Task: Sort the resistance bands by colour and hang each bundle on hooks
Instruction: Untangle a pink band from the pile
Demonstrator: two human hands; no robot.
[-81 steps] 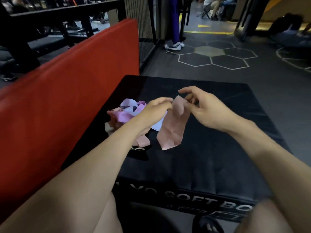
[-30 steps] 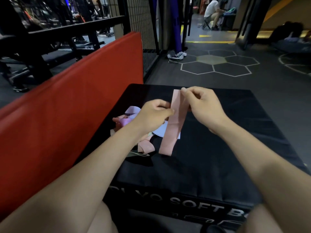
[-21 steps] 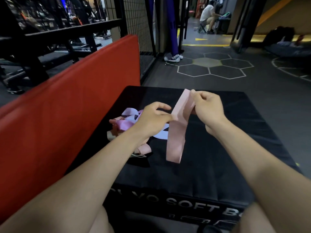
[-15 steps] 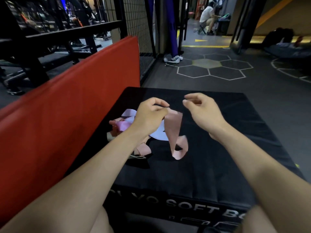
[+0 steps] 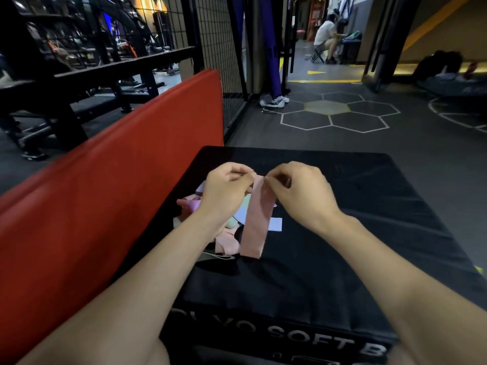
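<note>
A pink resistance band (image 5: 257,219) hangs flat and straight above the black soft box (image 5: 355,233). My left hand (image 5: 226,191) and my right hand (image 5: 300,191) both pinch its top edge, fingers curled. Behind and under my left hand lies a loose pile of bands (image 5: 229,227) in pink, lilac, pale green and white-lilac. My left wrist hides part of that pile. No hooks are in view.
A red padded mat (image 5: 105,206) leans along the box's left side. Behind it stand black gym racks (image 5: 79,75) and a wire mesh panel (image 5: 216,43). Grey floor with hexagon markings (image 5: 334,111) stretches ahead; a person sits far back.
Half a second ago the pink band drooped from my left hand alone. My right hand has taken its top edge again, and the band now hangs straight between both hands.
</note>
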